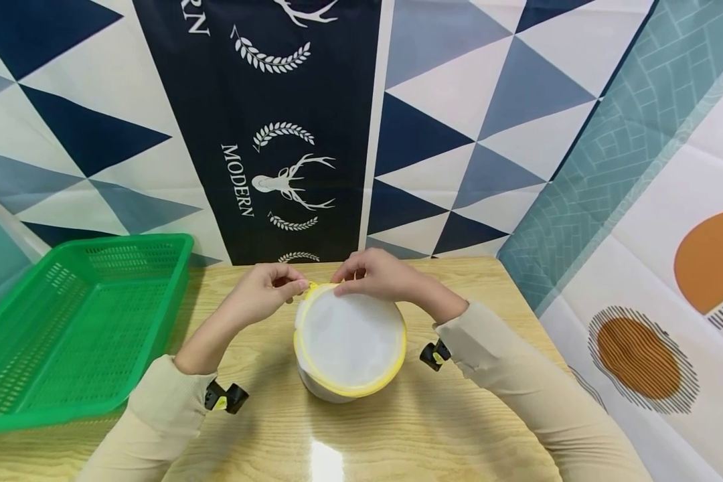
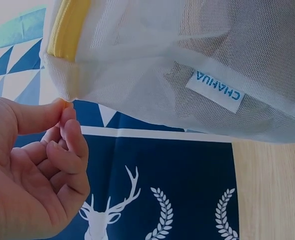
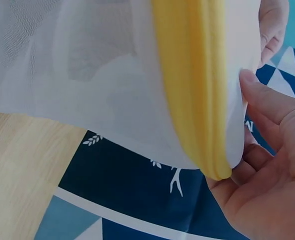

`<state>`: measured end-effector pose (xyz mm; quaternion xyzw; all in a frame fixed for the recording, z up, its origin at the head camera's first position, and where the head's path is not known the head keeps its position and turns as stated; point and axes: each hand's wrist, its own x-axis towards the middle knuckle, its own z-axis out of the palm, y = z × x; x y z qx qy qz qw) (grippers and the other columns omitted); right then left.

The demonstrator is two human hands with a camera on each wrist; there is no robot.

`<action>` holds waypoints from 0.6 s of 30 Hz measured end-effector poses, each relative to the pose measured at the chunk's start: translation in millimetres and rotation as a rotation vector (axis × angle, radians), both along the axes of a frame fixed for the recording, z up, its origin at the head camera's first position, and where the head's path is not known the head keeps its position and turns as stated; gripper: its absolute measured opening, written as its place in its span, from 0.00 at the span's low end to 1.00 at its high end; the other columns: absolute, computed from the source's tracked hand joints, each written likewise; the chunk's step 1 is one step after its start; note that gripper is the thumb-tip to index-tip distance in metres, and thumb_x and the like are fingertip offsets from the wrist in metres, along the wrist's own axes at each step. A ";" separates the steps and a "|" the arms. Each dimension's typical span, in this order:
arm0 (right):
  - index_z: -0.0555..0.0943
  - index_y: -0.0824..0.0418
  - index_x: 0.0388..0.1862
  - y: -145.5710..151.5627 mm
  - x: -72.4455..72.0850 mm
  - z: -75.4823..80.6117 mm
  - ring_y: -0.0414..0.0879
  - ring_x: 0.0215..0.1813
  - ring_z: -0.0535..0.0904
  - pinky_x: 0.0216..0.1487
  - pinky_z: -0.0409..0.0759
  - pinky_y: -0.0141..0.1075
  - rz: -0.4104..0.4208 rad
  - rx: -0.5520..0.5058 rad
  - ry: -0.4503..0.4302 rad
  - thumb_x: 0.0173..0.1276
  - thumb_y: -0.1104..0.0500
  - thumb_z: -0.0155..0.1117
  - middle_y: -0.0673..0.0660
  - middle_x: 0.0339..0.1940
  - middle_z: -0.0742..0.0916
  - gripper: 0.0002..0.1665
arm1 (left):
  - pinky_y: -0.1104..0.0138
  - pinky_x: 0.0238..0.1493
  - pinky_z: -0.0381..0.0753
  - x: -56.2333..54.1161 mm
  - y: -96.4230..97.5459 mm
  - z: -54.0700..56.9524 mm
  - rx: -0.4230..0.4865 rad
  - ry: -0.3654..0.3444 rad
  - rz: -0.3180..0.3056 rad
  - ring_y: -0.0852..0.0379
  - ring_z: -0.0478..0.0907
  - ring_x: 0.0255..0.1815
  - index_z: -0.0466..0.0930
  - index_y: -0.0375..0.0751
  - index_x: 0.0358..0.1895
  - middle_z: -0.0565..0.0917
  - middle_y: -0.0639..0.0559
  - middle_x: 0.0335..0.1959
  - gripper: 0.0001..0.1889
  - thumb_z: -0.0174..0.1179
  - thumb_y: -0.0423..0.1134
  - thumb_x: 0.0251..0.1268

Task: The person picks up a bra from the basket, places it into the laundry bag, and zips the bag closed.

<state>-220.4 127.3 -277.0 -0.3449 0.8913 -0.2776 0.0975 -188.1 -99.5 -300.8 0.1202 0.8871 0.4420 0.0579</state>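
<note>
A round white mesh laundry bag (image 1: pixel 352 341) with a yellow zipper (image 3: pixel 192 90) around its top rim stands upright on the table. My left hand (image 1: pixel 262 291) pinches a small bit at the rim's far left, where the yellow zipper ends, between thumb and index finger. At the far side of the rim, my right hand (image 1: pixel 382 274) grips the edge, its thumb on the top panel and its fingers beneath the zipper. A white label (image 2: pixel 215 91) with blue lettering shows on the bag's side. Something vague shows through the mesh; its kind cannot be told.
A green plastic basket (image 1: pixel 90 335) stands to the left on the wooden table (image 1: pixel 458 428). Behind the table hangs a patterned cloth (image 1: pixel 289 134) with triangles and deer heads. Another printed cloth (image 1: pixel 651 268) borders the right side.
</note>
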 end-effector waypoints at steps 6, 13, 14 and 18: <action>0.86 0.56 0.40 -0.4 3.1 -2.7 0.41 0.33 0.74 0.33 0.74 0.29 0.043 -0.005 0.108 0.64 0.54 0.63 0.50 0.34 0.84 0.09 | 0.67 0.31 0.74 -0.2 -2.0 -2.5 0.012 0.007 -0.006 0.54 0.74 0.33 0.82 0.37 0.38 0.81 0.44 0.34 0.11 0.57 0.42 0.66; 0.86 0.57 0.39 0.0 4.8 -3.8 0.39 0.33 0.75 0.33 0.75 0.29 0.050 -0.012 0.159 0.66 0.56 0.62 0.50 0.35 0.85 0.09 | 0.66 0.30 0.73 -0.4 -5.0 -5.4 0.022 0.029 -0.017 0.54 0.74 0.31 0.82 0.39 0.36 0.80 0.47 0.31 0.08 0.58 0.40 0.65; 0.86 0.57 0.39 0.4 4.9 -3.6 0.38 0.33 0.75 0.33 0.75 0.29 0.043 -0.013 0.157 0.66 0.56 0.62 0.50 0.35 0.85 0.09 | 0.66 0.30 0.73 -0.3 -5.3 -5.6 0.021 0.032 -0.018 0.54 0.74 0.31 0.82 0.39 0.36 0.80 0.46 0.31 0.08 0.58 0.40 0.65; 0.86 0.57 0.39 3.8 3.0 -4.3 0.40 0.34 0.75 0.34 0.74 0.29 0.014 -0.014 0.143 0.65 0.57 0.62 0.51 0.35 0.85 0.09 | 0.66 0.30 0.73 -0.3 -6.7 -6.9 0.015 0.042 -0.014 0.54 0.74 0.31 0.83 0.39 0.37 0.80 0.46 0.32 0.09 0.58 0.40 0.65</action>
